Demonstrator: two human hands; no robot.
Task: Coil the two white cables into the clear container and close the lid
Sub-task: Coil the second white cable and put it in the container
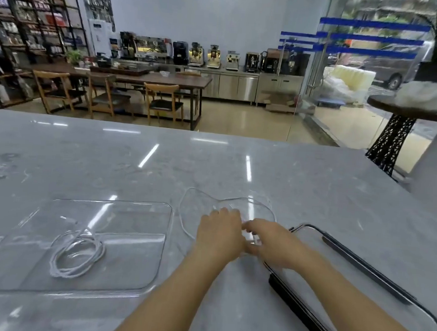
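- Lower left: clear container (139, 240), one coiled cable (76, 256) inside.
- Centre: your left hand (220, 234) palm-down, fingers curled on loose cable (191, 204).
- Your right hand (271, 242) pinches same cable.
- Lower right: lid (365, 268), off.

The clear container (119, 238), a shallow rounded rectangle, lies open at nine o'clock with one white cable (76, 256) coiled loosely inside, its plug end trailing toward twelve. The second white cable (182, 219) sprawls uncoiled in a wide loop at twelve o'clock. The black-edged clear lid (375, 274) lies flat at three o'clock.
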